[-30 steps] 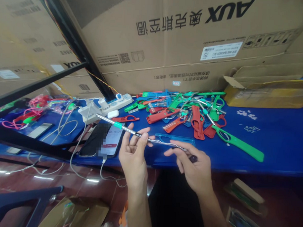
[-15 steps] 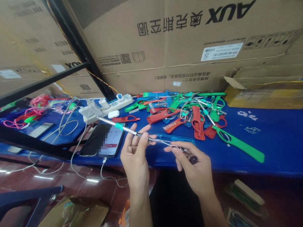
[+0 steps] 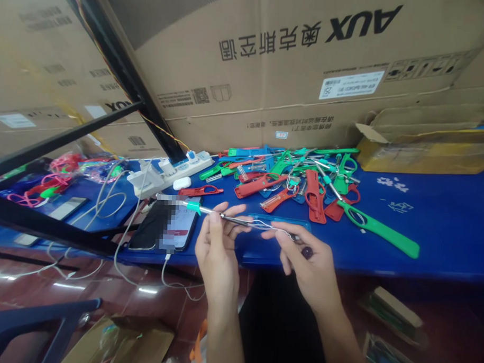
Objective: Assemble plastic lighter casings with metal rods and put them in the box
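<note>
My left hand [image 3: 219,244] is closed on a thin metal rod [image 3: 207,210], thumb over fingers. The rod points to the upper left above the phone and has a teal-green sleeve [image 3: 193,207] partway along. White wires [image 3: 264,224] run from its near end to my right hand [image 3: 303,250], whose thumb and forefinger pinch them. What else sits inside those fingers is partly hidden. A dark round bead [image 3: 307,252] shows against the right fingers. Just beyond my hands, a blue plastic casing [image 3: 292,221] lies on the table.
A pile of red, green and blue plastic casings [image 3: 261,185] with rods covers the table's [image 3: 443,220] back middle. A green casing [image 3: 391,234] lies right. The phone [image 3: 149,228], power strip [image 3: 190,169] and black rack post [image 3: 149,104] are left; a yellow-taped carton [image 3: 425,153] stands back right.
My left hand has shifted slightly right, and the rod's far end has dropped a little and moved over the phone. My right hand stays nearly in place with the wires.
</note>
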Tool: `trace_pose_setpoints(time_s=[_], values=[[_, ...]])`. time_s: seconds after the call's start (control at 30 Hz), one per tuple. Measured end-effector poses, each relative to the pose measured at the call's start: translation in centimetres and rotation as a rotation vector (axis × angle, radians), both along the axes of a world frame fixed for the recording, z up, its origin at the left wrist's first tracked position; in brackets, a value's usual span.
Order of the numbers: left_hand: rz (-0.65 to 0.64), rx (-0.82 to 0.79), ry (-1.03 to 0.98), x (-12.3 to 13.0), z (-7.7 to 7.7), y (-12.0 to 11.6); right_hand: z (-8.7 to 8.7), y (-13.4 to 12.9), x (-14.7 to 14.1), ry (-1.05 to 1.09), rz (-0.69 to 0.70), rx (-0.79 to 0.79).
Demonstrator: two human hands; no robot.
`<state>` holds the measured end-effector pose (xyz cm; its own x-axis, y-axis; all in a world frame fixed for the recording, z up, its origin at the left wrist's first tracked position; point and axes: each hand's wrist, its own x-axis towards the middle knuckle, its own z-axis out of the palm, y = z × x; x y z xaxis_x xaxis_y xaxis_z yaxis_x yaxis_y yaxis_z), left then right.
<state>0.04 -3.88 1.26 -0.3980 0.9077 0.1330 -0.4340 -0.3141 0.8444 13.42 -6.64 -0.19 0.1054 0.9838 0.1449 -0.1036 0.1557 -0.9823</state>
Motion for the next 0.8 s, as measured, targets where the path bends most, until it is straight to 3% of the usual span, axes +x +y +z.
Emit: trace_pose_setpoints(time_s=[0.33,0.53,0.8], values=[[-0.157,0.012,0.054,0.26,-0.13,-0.31,-0.36,0.11,0.16,-0.053,-0.092,0.006],[-0.216,-0.014,0.130,0.35,-0.19,-0.67,-0.35,0.03,0.82,-0.060,-0.006,0.095],[-0.269,-0.030,0.261,0.42,-0.57,-0.72,-0.16,-0.19,0.80,-0.049,-0.007,0.147]])
